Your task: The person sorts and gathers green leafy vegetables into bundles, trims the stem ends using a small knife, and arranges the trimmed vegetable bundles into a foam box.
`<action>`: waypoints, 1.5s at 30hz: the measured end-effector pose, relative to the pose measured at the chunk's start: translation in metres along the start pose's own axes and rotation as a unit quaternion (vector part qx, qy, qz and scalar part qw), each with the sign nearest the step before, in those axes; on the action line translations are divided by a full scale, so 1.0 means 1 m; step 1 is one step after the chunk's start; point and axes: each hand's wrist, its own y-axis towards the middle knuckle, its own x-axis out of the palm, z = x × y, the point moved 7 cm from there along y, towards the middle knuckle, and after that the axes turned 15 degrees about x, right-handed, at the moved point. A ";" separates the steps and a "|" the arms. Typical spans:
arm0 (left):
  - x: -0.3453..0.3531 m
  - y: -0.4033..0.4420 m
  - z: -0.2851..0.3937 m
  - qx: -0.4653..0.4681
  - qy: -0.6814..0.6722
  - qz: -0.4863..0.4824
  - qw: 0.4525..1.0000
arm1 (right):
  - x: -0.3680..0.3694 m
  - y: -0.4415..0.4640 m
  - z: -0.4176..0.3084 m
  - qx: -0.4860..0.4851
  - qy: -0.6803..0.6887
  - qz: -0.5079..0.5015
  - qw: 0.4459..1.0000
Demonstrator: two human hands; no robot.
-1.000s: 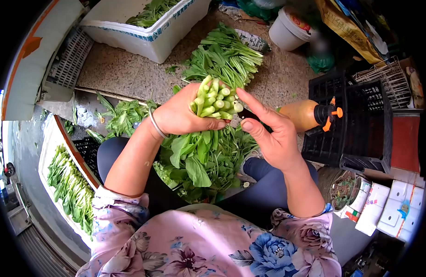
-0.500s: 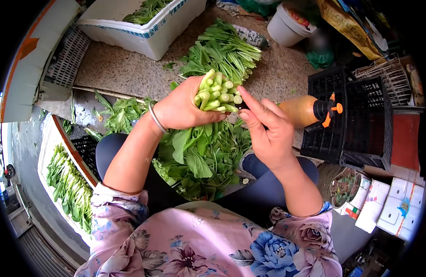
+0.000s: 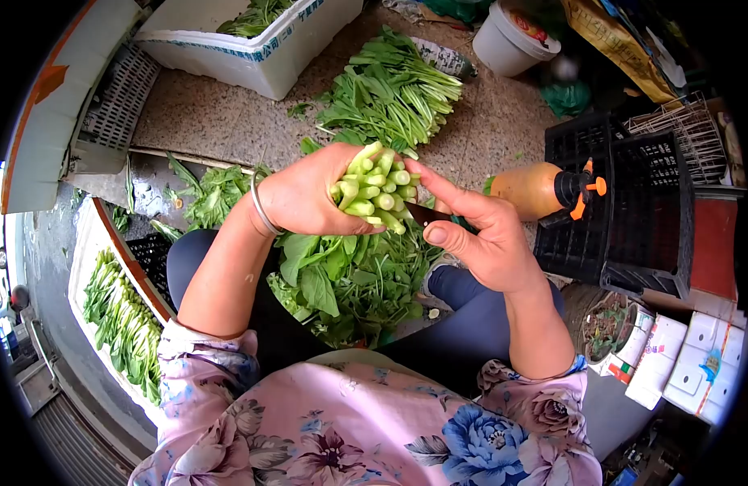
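Observation:
My left hand (image 3: 305,193) is wrapped round a bunch of leafy greens (image 3: 376,193), its pale cut stem ends facing up toward me. In my right hand (image 3: 489,243) is a small knife (image 3: 425,214) with a dark blade and what looks like a green handle, mostly covered by my fingers. The blade lies against the stem ends on the bunch's right side, and my right index finger reaches along their far edge. Under both hands, loose leafy greens (image 3: 354,292) lie heaped between my legs.
Ahead on the ground lies a stack of greens (image 3: 394,93). Around me stand a white foam box (image 3: 265,69), a white bucket (image 3: 512,44), an orange spray bottle (image 3: 524,193) and black crates (image 3: 645,219). At left, a foam box holds rows of greens (image 3: 123,324).
The knife blade now shows at the stem ends; earlier it was hidden. My right hand has shifted right and down and turned, and the bunch has moved slightly left and down.

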 end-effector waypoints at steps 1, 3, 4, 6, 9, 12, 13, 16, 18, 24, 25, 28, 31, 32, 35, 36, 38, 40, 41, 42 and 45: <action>0.000 0.000 0.001 0.004 0.021 -0.007 1.000 | 0.000 0.000 0.001 0.006 -0.002 -0.003 1.000; 0.000 -0.001 0.002 0.010 0.034 0.000 0.999 | 0.000 0.001 0.007 0.022 0.042 -0.015 0.999; 0.001 -0.001 0.003 0.011 0.026 -0.005 1.000 | 0.000 0.001 0.008 0.023 0.043 -0.014 0.999; 0.002 -0.001 0.003 0.011 0.018 -0.009 1.000 | 0.001 0.001 0.009 0.031 0.058 -0.025 0.998; 0.002 -0.001 0.004 0.028 0.072 -0.028 0.997 | 0.001 0.002 0.013 0.014 0.070 -0.030 0.997; 0.003 -0.002 -0.001 -0.009 0.040 -0.023 0.999 | 0.000 0.002 0.012 -0.005 0.077 -0.010 0.997; 0.002 -0.002 0.000 -0.002 0.064 -0.025 0.998 | 0.001 0.002 0.013 -0.005 0.077 -0.010 0.997; 0.003 -0.002 -0.005 -0.014 0.067 -0.024 0.997 | 0.001 0.002 0.017 0.004 0.100 0.000 0.995; 0.003 -0.002 -0.009 -0.034 0.063 -0.026 0.997 | 0.001 0.003 0.018 0.013 0.113 0.009 0.993; 0.005 -0.003 -0.011 -0.047 -0.002 -0.005 0.999 | -0.003 0.005 0.019 0.006 0.076 0.036 0.996; 0.007 -0.003 -0.010 -0.047 -0.001 -0.006 0.999 | -0.004 0.005 0.018 0.006 0.076 0.037 0.996; 0.008 -0.002 -0.010 -0.054 -0.110 0.047 0.991 | -0.009 0.002 0.011 -0.023 0.032 0.058 0.998; 0.013 -0.003 -0.012 -0.057 -0.140 -0.001 0.988 | -0.026 -0.007 0.000 -0.083 -0.103 0.214 0.968; 0.016 -0.002 -0.010 -0.044 -0.137 -0.016 0.989 | -0.024 -0.005 0.003 -0.061 -0.048 0.161 0.984; 0.018 -0.004 -0.007 -0.040 -0.137 -0.031 0.989 | -0.010 -0.005 0.004 -0.076 0.027 0.068 0.994; 0.019 -0.004 -0.009 -0.046 -0.123 -0.038 0.991 | -0.004 -0.005 -0.001 -0.038 0.038 0.028 0.998; 0.020 -0.004 -0.007 -0.052 -0.087 -0.057 0.993 | 0.004 -0.003 0.004 -0.017 0.045 -0.010 0.999; 0.022 -0.003 -0.007 -0.052 -0.088 -0.058 0.993 | 0.004 -0.003 0.005 -0.026 0.009 -0.003 1.000; 0.023 -0.003 -0.008 -0.052 -0.090 -0.059 0.993 | 0.004 -0.004 0.005 -0.036 -0.027 0.003 0.999; 0.023 -0.004 -0.011 -0.064 -0.101 -0.047 0.992 | 0.004 -0.004 0.005 -0.035 -0.027 0.003 0.999; 0.022 -0.004 -0.017 -0.063 -0.062 -0.086 0.992 | 0.001 -0.002 0.006 -0.044 -0.076 0.046 0.995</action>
